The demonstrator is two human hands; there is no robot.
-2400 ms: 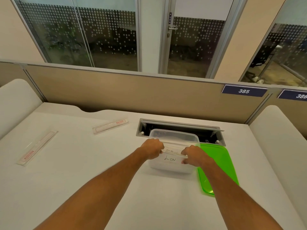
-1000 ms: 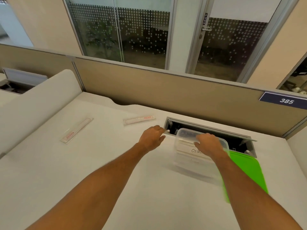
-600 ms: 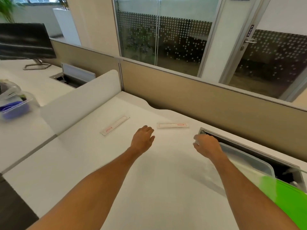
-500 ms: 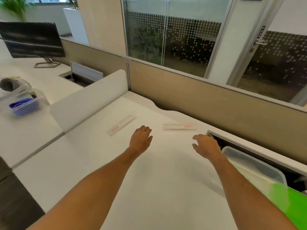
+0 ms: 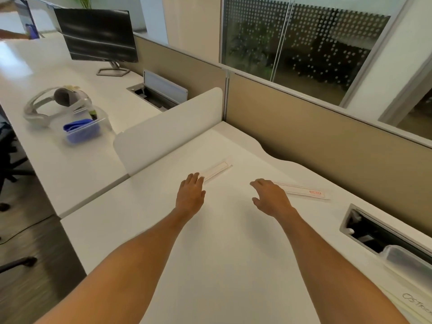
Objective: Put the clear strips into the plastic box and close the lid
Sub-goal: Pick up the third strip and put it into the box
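Observation:
Two clear strips lie flat on the white desk. The left strip [image 5: 216,170] has its near end under the fingertips of my left hand [image 5: 191,195], which is spread flat and holds nothing. The right strip [image 5: 304,191], with a red label, lies just beyond my right hand [image 5: 271,197], whose fingers are apart and cover the strip's left end. The clear plastic box [image 5: 408,263] shows only partly at the right edge, lid off. The green lid is out of view.
An open cable hatch [image 5: 367,230] is sunk into the desk behind the box. A white divider [image 5: 163,132] bounds the desk on the left, a tan partition [image 5: 327,141] at the back. The neighbouring desk holds a monitor [image 5: 98,35], a headset [image 5: 51,101] and a clear bin [image 5: 81,127].
Both hands left the box and moved left across the desk to the two strips. My view swung left, so the box slid to the right edge and the lid went out of sight.

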